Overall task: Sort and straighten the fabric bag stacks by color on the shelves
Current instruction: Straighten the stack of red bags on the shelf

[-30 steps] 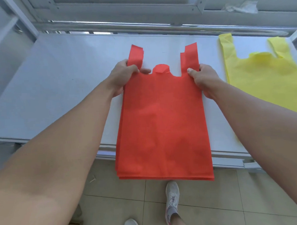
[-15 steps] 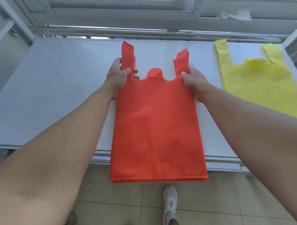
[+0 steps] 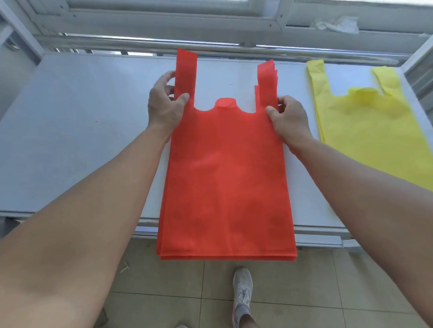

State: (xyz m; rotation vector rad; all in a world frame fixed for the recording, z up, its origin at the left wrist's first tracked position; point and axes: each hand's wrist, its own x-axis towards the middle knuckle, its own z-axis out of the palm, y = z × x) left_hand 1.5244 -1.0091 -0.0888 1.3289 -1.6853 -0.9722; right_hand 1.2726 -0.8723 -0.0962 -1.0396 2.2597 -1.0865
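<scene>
Pinching red bag stack [image 3: 226,175] at handles, left hand [image 3: 164,106], right hand [image 3: 289,118]

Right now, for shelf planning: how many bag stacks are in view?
2. The red stack, gripped by left hand and right hand, overhangs the shelf front; the yellow stack lies to its right. More may sit off-frame.
</scene>
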